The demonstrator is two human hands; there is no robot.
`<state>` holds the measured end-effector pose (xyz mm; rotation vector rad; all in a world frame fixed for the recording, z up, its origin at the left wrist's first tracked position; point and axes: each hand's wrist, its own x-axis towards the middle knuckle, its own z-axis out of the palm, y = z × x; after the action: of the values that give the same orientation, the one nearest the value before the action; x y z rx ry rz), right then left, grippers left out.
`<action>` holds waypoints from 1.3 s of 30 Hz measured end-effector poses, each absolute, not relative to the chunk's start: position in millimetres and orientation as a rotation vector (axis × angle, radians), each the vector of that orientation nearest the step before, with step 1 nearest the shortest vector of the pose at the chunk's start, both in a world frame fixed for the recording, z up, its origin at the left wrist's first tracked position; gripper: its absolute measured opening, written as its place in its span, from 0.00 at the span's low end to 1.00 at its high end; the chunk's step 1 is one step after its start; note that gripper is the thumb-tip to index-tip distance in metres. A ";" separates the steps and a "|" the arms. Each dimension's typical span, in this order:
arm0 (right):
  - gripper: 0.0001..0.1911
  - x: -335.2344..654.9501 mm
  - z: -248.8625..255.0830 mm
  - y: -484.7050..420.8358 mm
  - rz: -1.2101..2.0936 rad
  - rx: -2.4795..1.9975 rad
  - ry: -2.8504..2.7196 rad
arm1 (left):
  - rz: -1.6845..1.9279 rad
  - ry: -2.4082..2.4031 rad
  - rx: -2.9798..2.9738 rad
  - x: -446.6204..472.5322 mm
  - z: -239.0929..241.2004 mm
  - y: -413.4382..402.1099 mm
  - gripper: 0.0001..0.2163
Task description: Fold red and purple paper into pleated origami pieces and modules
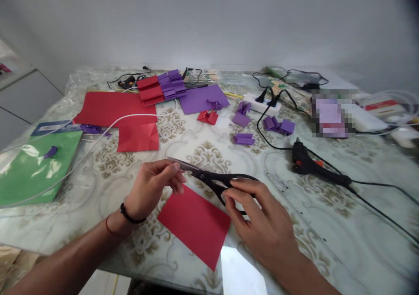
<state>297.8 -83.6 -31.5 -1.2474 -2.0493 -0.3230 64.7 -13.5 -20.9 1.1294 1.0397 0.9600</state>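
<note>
A pair of black-handled scissors lies slantwise between my hands, blades closed and pointing left. My right hand is closed on the handle loops with thumb and fingers. At the blade tip, my left hand has thumb and forefinger pinched against the metal; its other fingers are curled and partly hidden. Below the scissors a red paper rectangle lies flat and tilted on the patterned tabletop, near the front edge. Its upper corner is just under my left fingertips.
On the right lies a black glue gun with its cable. Behind are a white power strip, folded purple paper pieces and a red folded piece. Red sheets and a green packet are left, crossed by a white cable.
</note>
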 end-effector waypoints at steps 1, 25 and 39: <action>0.10 296.6 -32.0 -84.5 -0.325 -1.253 -2.043 | 0.959 1.053 1.116 65.0 -20.7 -13.4 0.14; 0.12 288.5 -37.0 -86.4 -0.300 -1.217 -2.007 | 0.942 1.183 1.069 66.6 -13.7 -10.3 0.07; 0.11 291.6 -35.5 -83.0 -0.218 -1.231 -1.997 | 0.956 1.055 1.157 61.2 -20.2 -11.1 0.16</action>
<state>291.6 -83.0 -35.5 -1.2307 -1.9974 -0.2184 61.2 -11.1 -20.2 1.1573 1.0552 0.9564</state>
